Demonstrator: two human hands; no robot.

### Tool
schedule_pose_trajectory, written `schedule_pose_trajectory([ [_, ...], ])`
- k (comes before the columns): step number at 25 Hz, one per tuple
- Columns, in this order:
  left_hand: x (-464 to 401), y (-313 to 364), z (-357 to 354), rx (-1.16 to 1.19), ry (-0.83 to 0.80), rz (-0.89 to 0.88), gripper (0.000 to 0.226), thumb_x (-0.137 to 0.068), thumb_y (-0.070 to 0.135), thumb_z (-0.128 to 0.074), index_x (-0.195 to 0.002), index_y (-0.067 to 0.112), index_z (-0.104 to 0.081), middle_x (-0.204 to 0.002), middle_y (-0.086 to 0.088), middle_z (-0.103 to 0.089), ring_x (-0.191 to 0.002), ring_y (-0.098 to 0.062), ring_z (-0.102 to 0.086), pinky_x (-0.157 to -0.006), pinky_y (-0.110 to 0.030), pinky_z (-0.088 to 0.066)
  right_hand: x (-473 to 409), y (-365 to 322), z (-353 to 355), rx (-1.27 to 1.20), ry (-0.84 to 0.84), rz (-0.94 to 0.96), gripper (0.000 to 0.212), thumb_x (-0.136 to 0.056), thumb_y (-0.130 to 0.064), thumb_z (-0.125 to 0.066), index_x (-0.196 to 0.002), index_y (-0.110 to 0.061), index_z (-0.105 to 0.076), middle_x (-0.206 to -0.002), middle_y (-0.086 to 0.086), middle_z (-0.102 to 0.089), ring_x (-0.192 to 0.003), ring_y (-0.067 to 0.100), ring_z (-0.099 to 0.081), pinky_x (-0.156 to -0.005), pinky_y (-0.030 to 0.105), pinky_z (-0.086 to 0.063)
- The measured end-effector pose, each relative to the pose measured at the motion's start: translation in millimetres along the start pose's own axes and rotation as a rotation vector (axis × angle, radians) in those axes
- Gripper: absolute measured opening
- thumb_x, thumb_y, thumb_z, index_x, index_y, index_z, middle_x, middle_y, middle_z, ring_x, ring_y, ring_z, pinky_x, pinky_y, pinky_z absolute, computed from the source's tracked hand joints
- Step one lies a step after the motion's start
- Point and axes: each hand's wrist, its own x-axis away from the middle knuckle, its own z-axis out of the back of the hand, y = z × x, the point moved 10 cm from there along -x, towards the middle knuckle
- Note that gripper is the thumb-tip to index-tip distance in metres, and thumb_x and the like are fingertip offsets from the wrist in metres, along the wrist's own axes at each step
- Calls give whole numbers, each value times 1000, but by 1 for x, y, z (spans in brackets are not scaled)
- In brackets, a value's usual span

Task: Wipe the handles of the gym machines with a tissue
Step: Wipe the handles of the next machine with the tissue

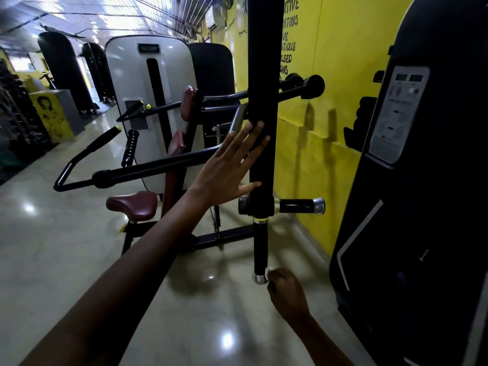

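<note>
The left hand (227,165) is spread flat with straight fingers, its fingertips and thumb resting against the thick black vertical padded bar (262,107) that hangs down the middle of the view, gripping nothing. Below that bar a slimmer black vertical handle with a chrome end cap (260,249) points down, and a second short black horizontal handle with a chrome cap (301,206) sticks out to the right from the same joint. The right hand (286,289) sits low, its fingers curled and pinching a small scrap of white tissue (270,272), which is pressed against the right side of the chrome cap at the bottom end of the vertical handle; only a sliver of the tissue shows beyond the knuckles. Behind the left forearm stands a gym machine with a grey-white weight shroud (148,101), maroon padded seat (132,204) and black lever arms. To the right rises a black machine housing with a grey instruction panel (398,114). The yellow wall with black lettering (343,62) runs along the back right, and the glossy pale tiled floor (66,247) reflects the ceiling lights
</note>
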Motion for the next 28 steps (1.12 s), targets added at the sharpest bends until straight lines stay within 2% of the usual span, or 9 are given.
schedule_pose_trajectory([
  [4,-1,1,2,-5,-4,2,86,-91,63,-41,-152,10,-10,-158,-19,-8,-147,-32,-5,-118,-48,-17,-2,16,8,-114,-33,-141,21,-72,3,-70,-89,-7,-74,-81,6,-71,-74,21,-67,-67,21,-48],
  [7,-1,2,3,-11,-8,6,88,-90,64,-40,-152,10,-7,-158,-20,-9,-147,-33,-6,-119,-47,-16,-26,23,46,-288,166,-278,6,-77,2,-65,-73,-2,-66,-60,6,-58,-54,21,-54,-56,21,-38],
  [11,-1,3,2,-8,0,3,89,-90,65,-40,-152,10,-6,-157,-21,-11,-146,-34,-8,-118,-48,-17,-63,7,78,-508,306,-279,14,-82,4,-62,-93,4,-71,-80,12,-70,-72,6,-56,-61,-3,-33],
  [13,-1,2,2,1,-5,6,90,-90,65,-40,-152,10,-6,-157,-22,-11,-146,-35,-9,-118,-49,-17,-74,3,76,-557,265,-306,20,-82,7,-58,-98,7,-71,-85,16,-70,-79,13,-59,-63,-4,-33],
  [15,-1,2,1,11,-6,9,91,-90,65,-41,-152,9,-6,-157,-22,-12,-146,-35,-9,-118,-49,-17,-77,-3,72,-502,217,-273,16,-82,8,-56,-89,9,-70,-66,8,-55,-69,13,-49,-57,4,-33],
  [21,-1,2,2,14,10,9,91,-89,66,-41,-151,9,-8,-156,-23,-14,-145,-36,-11,-119,-48,-15,-51,2,42,-374,49,-275,14,-80,12,-55,-71,10,-65,-54,-9,-42,-48,-5,-35,-49,12,-29],
  [24,0,2,2,12,9,4,91,-89,67,-40,-151,8,-8,-156,-23,-15,-145,-36,-11,-119,-47,-15,-27,12,10,-356,-103,-323,20,-82,7,-56,-65,1,-66,-49,2,-48,-51,17,-49,-56,24,-33],
  [26,0,2,2,5,13,4,91,-89,67,-39,-151,9,-8,-156,-23,-15,-145,-36,-12,-119,-48,-15,-14,22,-4,-345,-151,-365,15,-81,6,-56,-73,6,-69,-67,23,-65,-70,29,-64,-58,29,-37],
  [28,-1,1,1,8,6,-1,90,-90,67,-39,-151,9,-9,-156,-23,-14,-145,-36,-11,-118,-49,-17,-10,25,7,-318,-88,-382,15,-81,4,-56,-83,5,-71,-80,22,-70,-78,31,-66,-61,28,-40],
])
